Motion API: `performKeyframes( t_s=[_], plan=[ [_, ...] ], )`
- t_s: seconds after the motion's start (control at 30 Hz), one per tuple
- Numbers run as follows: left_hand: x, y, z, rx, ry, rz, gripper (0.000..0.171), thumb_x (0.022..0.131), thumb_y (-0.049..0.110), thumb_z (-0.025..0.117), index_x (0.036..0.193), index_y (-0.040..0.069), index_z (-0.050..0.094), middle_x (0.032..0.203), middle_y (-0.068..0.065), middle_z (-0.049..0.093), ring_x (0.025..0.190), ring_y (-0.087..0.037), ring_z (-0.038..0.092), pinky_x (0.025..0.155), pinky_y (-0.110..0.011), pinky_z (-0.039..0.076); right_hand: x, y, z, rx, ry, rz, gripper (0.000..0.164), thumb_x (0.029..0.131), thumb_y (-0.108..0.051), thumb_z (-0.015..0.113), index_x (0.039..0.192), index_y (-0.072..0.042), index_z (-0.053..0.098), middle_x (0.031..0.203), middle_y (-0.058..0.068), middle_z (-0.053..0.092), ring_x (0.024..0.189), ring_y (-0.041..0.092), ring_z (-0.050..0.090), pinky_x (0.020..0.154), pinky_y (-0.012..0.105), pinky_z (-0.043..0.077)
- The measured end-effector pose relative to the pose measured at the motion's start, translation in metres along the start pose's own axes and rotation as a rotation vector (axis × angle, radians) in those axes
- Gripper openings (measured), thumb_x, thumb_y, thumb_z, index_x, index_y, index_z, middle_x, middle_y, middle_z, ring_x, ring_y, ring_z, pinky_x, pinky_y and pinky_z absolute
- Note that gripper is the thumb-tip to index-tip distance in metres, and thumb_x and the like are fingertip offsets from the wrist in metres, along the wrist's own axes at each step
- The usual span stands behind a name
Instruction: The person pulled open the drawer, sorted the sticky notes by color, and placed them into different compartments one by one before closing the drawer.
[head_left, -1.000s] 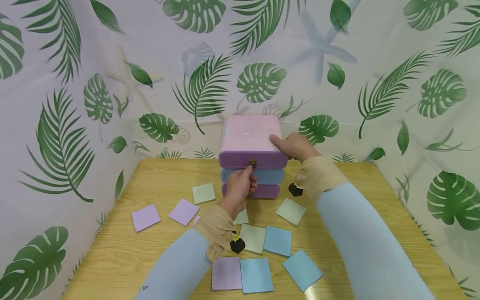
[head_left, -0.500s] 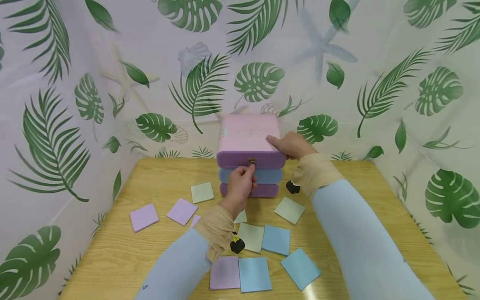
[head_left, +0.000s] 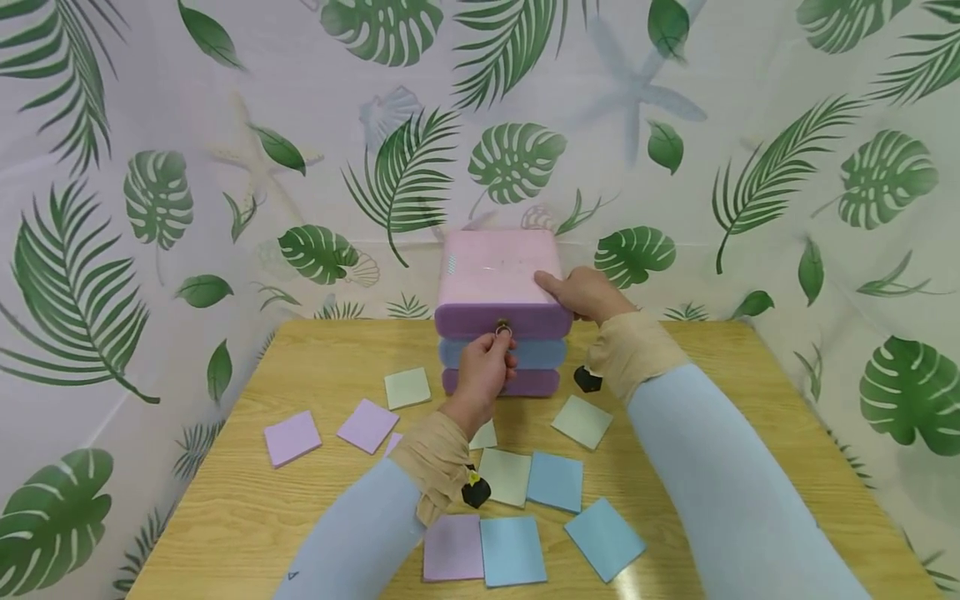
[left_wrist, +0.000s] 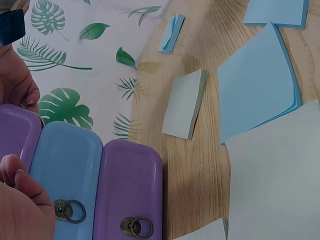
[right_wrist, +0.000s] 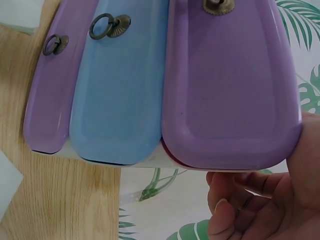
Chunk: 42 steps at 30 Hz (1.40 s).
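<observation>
A person's left hand [head_left: 483, 367] pinches the metal ring pull [head_left: 503, 332] on the top purple drawer [head_left: 459, 322] of a small pink-topped cabinet [head_left: 498, 262], which stands upright at the far middle of a wood-grain tabletop [head_left: 337, 517]. The left grip is narrow, with thumb and finger meeting on the ring. The right hand [head_left: 588, 292] holds the cabinet's upper right corner, its thumb lying on the top and its fingers curled by the right side. Below the top drawer sit a blue drawer [head_left: 453, 353] and a lower purple drawer [head_left: 538, 383], each with its own ring.

Square paper pads cover the near and middle tabletop: lilac pads [head_left: 292, 439] to the left, pale green pads [head_left: 582, 422] to either side of the cabinet's front, and blue pads [head_left: 513, 552] near the viewer. Tan wraps [head_left: 641, 354] circle both wrists over light-blue sleeves [head_left: 712, 467]. Behind hangs a white cloth [head_left: 510, 83] printed with green leaves.
</observation>
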<state>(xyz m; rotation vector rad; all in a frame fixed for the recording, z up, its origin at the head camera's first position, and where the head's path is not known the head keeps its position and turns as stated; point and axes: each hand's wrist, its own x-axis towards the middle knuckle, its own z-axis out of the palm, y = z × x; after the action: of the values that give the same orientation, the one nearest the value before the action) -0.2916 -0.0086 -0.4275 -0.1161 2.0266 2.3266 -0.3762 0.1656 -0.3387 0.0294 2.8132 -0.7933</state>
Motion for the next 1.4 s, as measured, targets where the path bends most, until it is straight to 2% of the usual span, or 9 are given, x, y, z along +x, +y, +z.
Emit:
performKeyframes(
  t_s=[0.2, 0.4, 0.63, 0.87, 1.0, 1.2, 1.4],
  plan=[
    [-0.002, 0.000, 0.000, -0.005, 0.016, -0.005, 0.036, 0.101, 0.032, 0.051, 0.098, -0.002, 0.064, 0.066, -0.001, 0.056, 0.052, -0.010, 0.052, 0.047, -0.022, 0.039, -0.003, 0.002, 0.000, -0.023, 0.026, -0.039, 0.068, 0.091, -0.068, 0.039, 0.082, -0.004, 0.058, 0.077, 0.011, 0.060, 0.067, 0.025, 0.056, 0.057, 0.034, 0.044],
    [-0.003, -0.002, -0.001, -0.018, 0.015, -0.008, 0.034, 0.100, 0.031, 0.052, 0.094, -0.001, 0.064, 0.065, 0.000, 0.055, 0.051, -0.010, 0.051, 0.049, -0.021, 0.041, -0.005, 0.002, 0.000, -0.034, 0.044, -0.040, 0.070, 0.091, -0.069, 0.039, 0.085, -0.003, 0.061, 0.079, 0.010, 0.061, 0.073, 0.025, 0.058, 0.060, 0.034, 0.045],
    [-0.008, -0.004, -0.002, -0.001, 0.006, -0.003, 0.040, 0.101, 0.032, 0.051, 0.101, -0.006, 0.063, 0.066, 0.000, 0.055, 0.053, -0.011, 0.052, 0.055, -0.023, 0.045, -0.009, 0.002, -0.002, -0.019, 0.023, -0.044, 0.067, 0.091, -0.068, 0.040, 0.079, -0.004, 0.059, 0.074, 0.008, 0.058, 0.068, 0.025, 0.055, 0.058, 0.034, 0.044],
    [-0.016, -0.006, 0.001, -0.016, 0.011, 0.010, 0.034, 0.100, 0.029, 0.053, 0.094, -0.003, 0.064, 0.065, -0.001, 0.055, 0.051, -0.011, 0.051, 0.056, -0.023, 0.046, -0.009, 0.005, -0.005, 0.020, -0.027, -0.050, 0.062, 0.093, -0.063, 0.043, 0.074, -0.005, 0.057, 0.072, 0.010, 0.058, 0.057, 0.021, 0.049, 0.051, 0.032, 0.041],
    [-0.021, -0.006, 0.000, -0.021, -0.004, 0.013, 0.033, 0.100, 0.030, 0.052, 0.093, -0.001, 0.063, 0.065, -0.001, 0.054, 0.052, -0.012, 0.050, 0.057, -0.025, 0.046, -0.009, 0.006, -0.007, 0.042, -0.052, -0.055, 0.061, 0.093, -0.062, 0.044, 0.080, -0.004, 0.060, 0.079, 0.013, 0.061, 0.060, 0.021, 0.049, 0.052, 0.031, 0.041],
    [-0.028, -0.006, -0.001, -0.059, -0.028, 0.008, 0.032, 0.100, 0.029, 0.053, 0.093, -0.001, 0.063, 0.065, -0.002, 0.054, 0.053, -0.011, 0.049, 0.055, -0.022, 0.045, -0.009, 0.010, -0.012, 0.056, -0.073, -0.075, 0.060, 0.095, -0.058, 0.043, 0.088, -0.002, 0.064, 0.080, 0.011, 0.062, 0.058, 0.019, 0.049, 0.060, 0.033, 0.044],
    [-0.035, -0.011, -0.002, -0.085, -0.024, 0.013, 0.030, 0.099, 0.026, 0.054, 0.090, -0.001, 0.063, 0.062, -0.001, 0.052, 0.054, -0.010, 0.049, 0.051, -0.020, 0.043, -0.009, 0.013, -0.013, 0.088, -0.082, -0.105, 0.056, 0.098, -0.051, 0.046, 0.104, 0.000, 0.066, 0.096, 0.013, 0.065, 0.077, 0.022, 0.061, 0.068, 0.031, 0.049]
  ],
)
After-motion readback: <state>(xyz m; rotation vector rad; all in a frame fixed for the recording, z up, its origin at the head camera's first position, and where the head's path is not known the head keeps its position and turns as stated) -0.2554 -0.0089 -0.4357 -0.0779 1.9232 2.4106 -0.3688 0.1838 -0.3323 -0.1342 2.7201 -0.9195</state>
